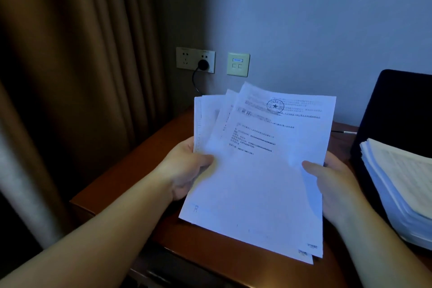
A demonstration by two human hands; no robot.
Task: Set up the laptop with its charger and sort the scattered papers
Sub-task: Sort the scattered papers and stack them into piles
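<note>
Printed sheets [261, 170] fanned, held above desk; thick paper stack [397, 184] w/ dark laptop [397, 105] at right.

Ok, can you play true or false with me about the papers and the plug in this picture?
1. Both hands hold the fanned papers: the left hand and the right hand. True.
2. The top sheet bears a round stamp with a star. True.
3. Both sockets on the wall outlet are free. False: a black plug sits in the right one.
4. The stack of papers on the right lies on the floor. False: it rests beside the wooden desk, against something dark.
</note>
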